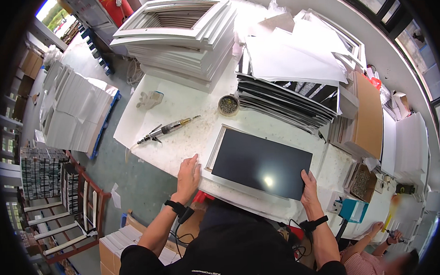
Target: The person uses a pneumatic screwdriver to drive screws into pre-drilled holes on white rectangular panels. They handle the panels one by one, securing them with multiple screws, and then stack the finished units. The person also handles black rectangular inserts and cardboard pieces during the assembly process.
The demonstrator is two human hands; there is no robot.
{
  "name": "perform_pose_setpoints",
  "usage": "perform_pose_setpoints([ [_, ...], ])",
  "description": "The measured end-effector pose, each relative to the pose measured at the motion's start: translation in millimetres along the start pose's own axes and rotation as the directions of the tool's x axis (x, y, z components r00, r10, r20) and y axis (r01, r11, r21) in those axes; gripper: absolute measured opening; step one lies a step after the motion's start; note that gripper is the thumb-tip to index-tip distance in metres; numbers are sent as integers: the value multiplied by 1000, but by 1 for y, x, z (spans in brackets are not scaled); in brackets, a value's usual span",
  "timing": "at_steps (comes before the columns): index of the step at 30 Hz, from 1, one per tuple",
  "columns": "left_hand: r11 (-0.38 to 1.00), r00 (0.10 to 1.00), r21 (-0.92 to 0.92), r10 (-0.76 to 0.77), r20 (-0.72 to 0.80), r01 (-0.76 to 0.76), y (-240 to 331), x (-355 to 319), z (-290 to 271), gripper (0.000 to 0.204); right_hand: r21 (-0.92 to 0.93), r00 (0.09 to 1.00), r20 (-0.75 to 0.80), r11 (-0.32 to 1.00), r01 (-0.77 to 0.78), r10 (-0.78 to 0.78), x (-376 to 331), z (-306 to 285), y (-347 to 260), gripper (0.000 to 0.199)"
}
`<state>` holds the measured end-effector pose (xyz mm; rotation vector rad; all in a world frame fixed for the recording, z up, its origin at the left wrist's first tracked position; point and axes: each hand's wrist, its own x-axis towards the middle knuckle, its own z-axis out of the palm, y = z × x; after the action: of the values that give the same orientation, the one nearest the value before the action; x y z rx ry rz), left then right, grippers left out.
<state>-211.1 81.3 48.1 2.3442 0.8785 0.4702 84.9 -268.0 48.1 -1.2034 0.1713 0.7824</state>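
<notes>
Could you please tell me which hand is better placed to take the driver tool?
Probably the left hand: it is nearer the driver tool and appears to hold nothing, while the right hand is at the right edge of the dark panel, farther away.

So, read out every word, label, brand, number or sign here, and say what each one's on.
Black shirt: small pale lettering by a larger mark, at the picture's lower edge; I won't copy out wording or brands.
Dark panel: no print shows.
Hand tool: any marking is too small to read.
Teal box: no wording I can make out.
</notes>
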Motion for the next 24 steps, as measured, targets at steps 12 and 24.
perform_pose_setpoints([
  [12,995,995,-55,-75,69,79,-14,12,27,42,-10,1000,-26,1000,-7,7,5,19,24,33],
  [24,992,983,-84,-84,161,98,-15,19,16,42,-86,992,-118,996,25,-36,10,18,36,37],
])
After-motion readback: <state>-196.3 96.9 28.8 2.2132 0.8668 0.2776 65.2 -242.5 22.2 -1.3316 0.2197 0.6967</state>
